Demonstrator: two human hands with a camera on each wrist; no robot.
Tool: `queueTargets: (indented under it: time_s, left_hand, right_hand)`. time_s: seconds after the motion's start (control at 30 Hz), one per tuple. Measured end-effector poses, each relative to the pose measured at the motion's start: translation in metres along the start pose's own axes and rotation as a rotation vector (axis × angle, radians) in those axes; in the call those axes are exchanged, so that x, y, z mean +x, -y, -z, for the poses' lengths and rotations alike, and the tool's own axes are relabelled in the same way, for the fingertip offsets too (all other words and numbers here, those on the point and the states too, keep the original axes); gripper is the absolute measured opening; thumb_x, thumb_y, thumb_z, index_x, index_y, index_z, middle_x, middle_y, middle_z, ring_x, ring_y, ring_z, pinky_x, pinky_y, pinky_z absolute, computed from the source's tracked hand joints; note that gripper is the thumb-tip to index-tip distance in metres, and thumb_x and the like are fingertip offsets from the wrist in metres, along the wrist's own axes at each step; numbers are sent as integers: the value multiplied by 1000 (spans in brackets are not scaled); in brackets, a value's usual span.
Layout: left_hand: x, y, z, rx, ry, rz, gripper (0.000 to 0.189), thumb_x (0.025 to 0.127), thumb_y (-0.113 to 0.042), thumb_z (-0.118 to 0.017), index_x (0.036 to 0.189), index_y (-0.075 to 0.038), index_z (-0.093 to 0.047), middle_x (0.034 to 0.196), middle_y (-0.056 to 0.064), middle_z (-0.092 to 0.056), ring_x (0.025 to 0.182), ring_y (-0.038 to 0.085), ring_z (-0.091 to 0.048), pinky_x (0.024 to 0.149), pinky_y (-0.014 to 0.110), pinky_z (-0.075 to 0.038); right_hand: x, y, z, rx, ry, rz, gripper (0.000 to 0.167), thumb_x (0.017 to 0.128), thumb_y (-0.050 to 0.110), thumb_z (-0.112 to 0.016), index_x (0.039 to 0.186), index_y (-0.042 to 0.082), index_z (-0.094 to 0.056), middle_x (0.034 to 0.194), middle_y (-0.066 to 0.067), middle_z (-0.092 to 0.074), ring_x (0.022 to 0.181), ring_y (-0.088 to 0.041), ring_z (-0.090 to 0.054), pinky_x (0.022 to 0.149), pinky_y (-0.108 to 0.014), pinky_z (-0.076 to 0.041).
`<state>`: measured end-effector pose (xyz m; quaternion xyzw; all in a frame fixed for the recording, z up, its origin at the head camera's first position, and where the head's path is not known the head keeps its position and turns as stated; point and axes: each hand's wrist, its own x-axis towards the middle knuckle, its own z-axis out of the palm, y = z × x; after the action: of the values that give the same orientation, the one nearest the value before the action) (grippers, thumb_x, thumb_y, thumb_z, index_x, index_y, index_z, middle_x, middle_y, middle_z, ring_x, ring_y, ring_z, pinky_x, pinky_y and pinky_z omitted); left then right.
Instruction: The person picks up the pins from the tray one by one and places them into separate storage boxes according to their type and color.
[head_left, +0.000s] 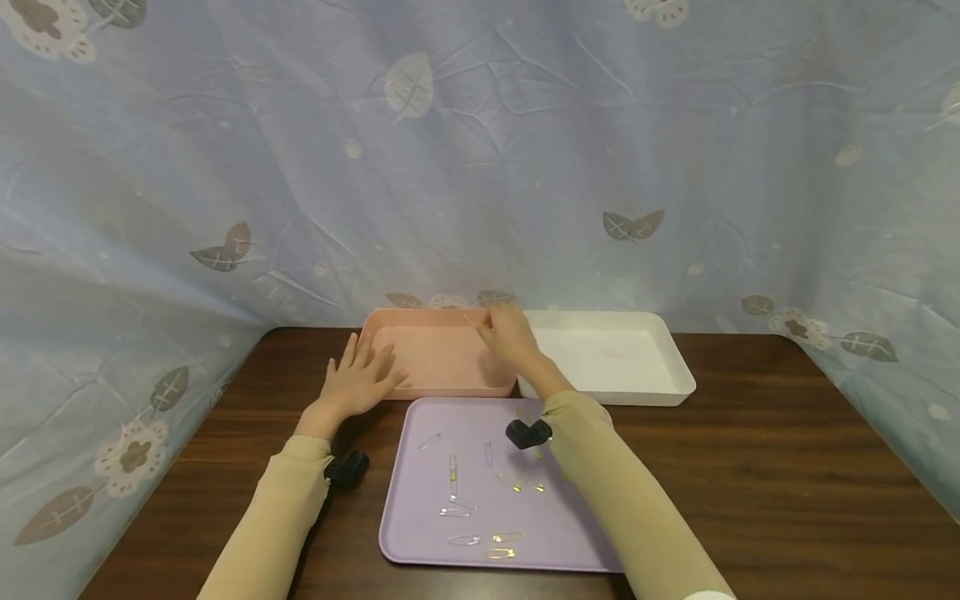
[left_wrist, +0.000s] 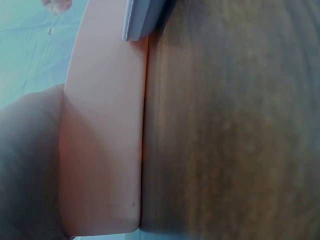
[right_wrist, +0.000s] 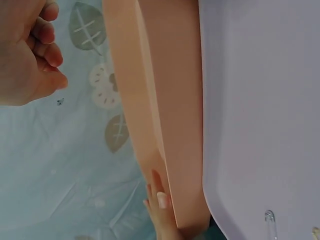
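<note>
right hand (head_left: pixel 508 335) pinching a thin pin (head_left: pixel 469 318), above pink tray (head_left: pixel 442 358) toward its right edge, left hand (head_left: pixel 354 385) spread wide at left edge, safety pins (head_left: pixel 500 553) across lilac tray (head_left: pixel 420 500)

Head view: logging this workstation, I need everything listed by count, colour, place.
Wooden table: one, dark brown, underneath.
Leaf-print cloth: one, pale blue, background.
Peach tray: one, peach, at the back.
White tray: one, white, beside the peach tray.
Lilac tray: one, lilac, in front.
Silver safety pins: at least five, silver, lilac tray.
Gold safety pins: at least five, gold, lilac tray.
Held safety pin: one, colour unclear, right hand.
Wrist cameras: two, black, wrists.
Sleeves: two, beige, arms.
Left hand: one, bare, peach tray's left side.
Right hand: one, bare, above peach tray.
</note>
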<state>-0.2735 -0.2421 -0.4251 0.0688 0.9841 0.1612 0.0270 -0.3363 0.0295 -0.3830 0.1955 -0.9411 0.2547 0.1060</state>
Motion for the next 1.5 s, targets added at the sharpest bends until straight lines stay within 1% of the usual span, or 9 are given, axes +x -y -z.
queueTargets:
  time_s: [0.07,0.3,0.47,0.7,0.87,1.03,1.23,1.37,1.5]
  left_hand:
    - [0,-1,0,3,-2,-1,77,96,-65,-35,156,-19,-21,164,19,4,150,42,10,109,76,-3]
    - [2,-2,-1,11,-4,0,76,96,-64,-34,156,-19,-21,164,19,4,150,42,9,109,76,-4]
    - [2,-3,-1,10,-4,-2,76,97,-64,-34,156,-19,-21,164,19,4,150,42,9,110,76,-3]
    - [2,-3,-1,14,-2,-1,75,97,-64,-34,156,-19,-21,164,18,4,150,42,9,109,76,-3]
    - [1,-3,-1,14,-2,-3,77,96,-66,-34,156,-20,-21,164,18,4,150,42,8,109,76,-4]
    - [0,-2,-1,7,1,-1,78,95,-67,-34,156,-20,-21,164,17,5,150,41,10,109,76,-4]
    - [1,1,-1,6,-2,3,78,96,-66,-33,156,-20,-21,164,17,5,150,41,10,109,76,-3]
    - [0,1,-1,-3,-8,1,79,96,-66,-34,156,-18,-20,164,18,6,150,41,11,109,76,-2]
    - [0,1,-3,-15,-27,-1,79,95,-66,-35,156,-16,-22,164,19,4,150,42,9,109,75,-3]
  right_hand:
    - [4,0,-4,23,-1,-30,19,96,19,-59,95,1,-65,100,-14,-66,97,-30,-60,87,-42,-50]
    - [11,-2,-12,31,0,-84,17,96,18,-61,91,2,-64,94,-13,-64,92,-29,-56,84,-43,-48]
    - [14,-2,-17,14,-9,-100,17,95,19,-62,92,2,-65,97,-13,-65,96,-30,-58,89,-44,-47]
    - [16,-2,-23,46,-62,-100,14,91,17,-67,91,3,-68,93,-13,-66,98,-33,-58,89,-45,-48]
    - [13,0,-22,66,-65,-95,13,91,16,-68,89,4,-68,90,-11,-65,97,-30,-56,86,-43,-48]
    - [8,1,-19,99,-48,-93,14,91,17,-68,92,3,-68,92,-11,-65,97,-29,-54,85,-41,-48]
    - [2,-2,-17,141,-59,-90,14,91,17,-68,94,3,-68,94,-11,-66,95,-26,-58,83,-37,-51]
    - [-6,-4,-13,164,-73,-71,13,90,17,-69,92,5,-68,94,-11,-67,90,-25,-61,81,-37,-52]
    - [-17,-5,-7,189,-99,-38,11,89,15,-70,89,5,-67,89,-11,-67,88,-25,-58,78,-38,-50]
